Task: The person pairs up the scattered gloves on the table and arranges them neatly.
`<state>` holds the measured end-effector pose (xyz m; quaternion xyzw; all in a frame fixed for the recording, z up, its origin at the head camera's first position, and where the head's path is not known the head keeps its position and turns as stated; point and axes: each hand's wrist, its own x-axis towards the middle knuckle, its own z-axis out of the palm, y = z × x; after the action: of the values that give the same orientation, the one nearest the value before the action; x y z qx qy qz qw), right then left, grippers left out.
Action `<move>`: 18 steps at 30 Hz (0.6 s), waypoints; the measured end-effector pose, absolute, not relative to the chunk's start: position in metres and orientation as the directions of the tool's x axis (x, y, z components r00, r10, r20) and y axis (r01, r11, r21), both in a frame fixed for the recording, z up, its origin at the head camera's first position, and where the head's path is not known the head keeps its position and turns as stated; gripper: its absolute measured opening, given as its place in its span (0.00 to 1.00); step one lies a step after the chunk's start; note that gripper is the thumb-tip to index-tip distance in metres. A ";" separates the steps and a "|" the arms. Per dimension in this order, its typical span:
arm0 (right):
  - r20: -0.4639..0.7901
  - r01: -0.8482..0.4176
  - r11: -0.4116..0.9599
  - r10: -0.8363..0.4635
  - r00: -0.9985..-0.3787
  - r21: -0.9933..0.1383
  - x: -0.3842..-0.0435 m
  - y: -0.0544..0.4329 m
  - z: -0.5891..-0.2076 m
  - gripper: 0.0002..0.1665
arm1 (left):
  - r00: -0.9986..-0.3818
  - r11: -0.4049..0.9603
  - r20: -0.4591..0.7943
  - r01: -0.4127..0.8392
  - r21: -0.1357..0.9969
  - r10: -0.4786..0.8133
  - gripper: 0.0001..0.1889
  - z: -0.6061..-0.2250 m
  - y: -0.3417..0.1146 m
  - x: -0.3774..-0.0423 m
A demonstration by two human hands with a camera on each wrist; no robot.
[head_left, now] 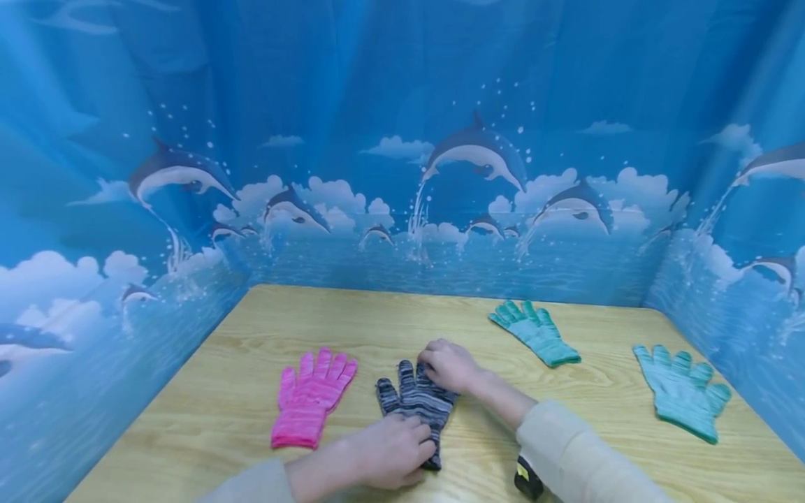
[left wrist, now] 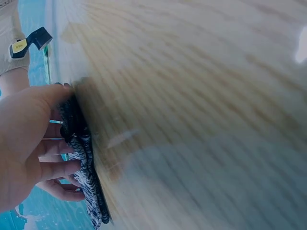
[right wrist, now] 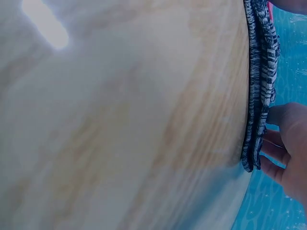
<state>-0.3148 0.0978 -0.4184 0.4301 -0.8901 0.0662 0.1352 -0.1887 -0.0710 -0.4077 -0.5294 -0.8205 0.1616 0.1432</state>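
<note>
A black-and-grey striped knit glove [head_left: 420, 402] lies flat on the wooden table, fingers pointing away. My left hand [head_left: 393, 447] holds it near the cuff, with the thumb at the cuff's end in the left wrist view. At the glove's far end my right hand [head_left: 449, 365] has its bent fingers and thumb on the finger tips, covering part of them. Seen edge-on in the right wrist view, the striped glove [right wrist: 261, 81] shows more than one layer, close against the table. Left of it lies a pink glove [head_left: 311, 402], apart from both hands.
Two green gloves lie to the right, one farther back [head_left: 537, 334] and one near the right edge [head_left: 682, 391]. A wooden table [head_left: 207, 405] carries everything. A blue dolphin-print curtain [head_left: 377, 84] surrounds its back and sides. The right wrist bears a small black device [head_left: 527, 480].
</note>
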 end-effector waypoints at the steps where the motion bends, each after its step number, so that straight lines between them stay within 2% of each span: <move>1: 0.294 -0.781 0.625 -0.745 -0.598 -0.006 -0.315 0.097 -0.419 0.09 | -0.393 0.383 0.070 0.817 -0.431 0.917 0.17 -0.409 -0.072 -0.188; 4: 0.291 -0.775 0.631 -0.737 -0.610 -0.026 -0.316 0.096 -0.419 0.10 | -0.388 0.378 0.074 0.809 -0.450 0.919 0.22 -0.411 -0.074 -0.186; 7: 0.280 -0.774 0.632 -0.737 -0.616 -0.038 -0.318 0.096 -0.419 0.10 | -0.378 0.369 0.078 0.804 -0.467 0.923 0.23 -0.412 -0.075 -0.186; 14: 0.325 -0.811 0.585 -0.770 -0.550 0.016 -0.321 0.095 -0.423 0.06 | -0.333 0.324 0.075 0.800 -0.505 0.940 0.06 -0.414 -0.076 -0.185; 18: 0.368 -0.820 0.572 -0.769 -0.522 0.032 -0.323 0.095 -0.422 0.07 | -0.336 0.320 0.055 0.819 -0.477 0.940 0.06 -0.412 -0.076 -0.186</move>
<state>-0.3227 0.0954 -0.4223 0.4569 -0.8694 0.0727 0.1734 -0.1864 -0.0757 -0.4117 -0.5525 -0.7959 0.1858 0.1637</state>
